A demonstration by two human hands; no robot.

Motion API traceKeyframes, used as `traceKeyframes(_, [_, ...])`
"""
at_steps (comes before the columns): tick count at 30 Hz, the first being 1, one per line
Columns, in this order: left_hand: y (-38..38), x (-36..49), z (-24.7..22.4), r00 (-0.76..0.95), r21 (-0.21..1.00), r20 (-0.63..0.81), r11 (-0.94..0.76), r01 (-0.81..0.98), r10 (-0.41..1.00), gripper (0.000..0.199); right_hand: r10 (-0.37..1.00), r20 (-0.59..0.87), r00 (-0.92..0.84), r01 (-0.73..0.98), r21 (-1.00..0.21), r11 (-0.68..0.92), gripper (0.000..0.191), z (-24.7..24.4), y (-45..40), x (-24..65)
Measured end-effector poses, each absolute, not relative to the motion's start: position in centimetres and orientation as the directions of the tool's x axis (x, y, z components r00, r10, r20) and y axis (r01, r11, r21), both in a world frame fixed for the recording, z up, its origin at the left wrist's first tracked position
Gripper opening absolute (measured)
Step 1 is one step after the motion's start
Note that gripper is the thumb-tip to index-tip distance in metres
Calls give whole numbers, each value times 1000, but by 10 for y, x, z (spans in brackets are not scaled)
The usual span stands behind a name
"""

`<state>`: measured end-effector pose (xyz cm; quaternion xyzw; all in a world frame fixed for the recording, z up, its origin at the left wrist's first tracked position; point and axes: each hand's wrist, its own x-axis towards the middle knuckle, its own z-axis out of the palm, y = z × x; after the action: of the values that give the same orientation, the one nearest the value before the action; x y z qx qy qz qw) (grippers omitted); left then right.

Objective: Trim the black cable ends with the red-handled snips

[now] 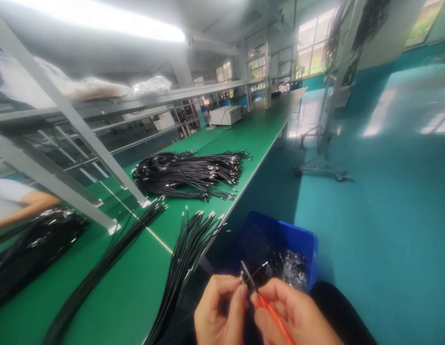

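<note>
My left hand (224, 306), at the bottom centre, pinches the end of a thin black cable (258, 269) with a pale tip. To its right, my right hand (290, 311) is closed around a tool with an orange handle (276, 320) and a narrow metal end, which points up beside the left fingertips. What the left fingertips hold is partly hidden by the fingers. Just left of my hands, a bundle of black cables with pale tips (182, 254) hangs over the green table's edge.
A blue bin (312, 256) with clear bags stands beyond my hands. On the green table (136, 287) lie a large black cable pile (189, 175) and another bundle (110, 263). Shelf posts rise at left, near a person's arm (39, 203). A wheeled rack (321, 165) stands right.
</note>
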<state>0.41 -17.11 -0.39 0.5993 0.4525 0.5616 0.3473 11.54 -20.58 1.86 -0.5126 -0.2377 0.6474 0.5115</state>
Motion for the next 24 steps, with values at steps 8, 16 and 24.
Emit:
traceKeyframes(8, [-170, 11, -18, 443, 520, 152, -453, 724, 884, 16, 892, -314, 325, -314, -926, -212, 51, 2, -202, 162])
traceKeyframes(16, [-119, -46, -18, 94, 29, 215, -103, 994, 972, 17, 914, -302, 272, -357, -914, -196, 47, 3, -196, 132])
traceKeyframes(24, [-105, -46, -6, 91, 145, 153, -113, 983, 984, 15, 894, -288, 343, -437, -891, -120, 43, 3, -189, 137])
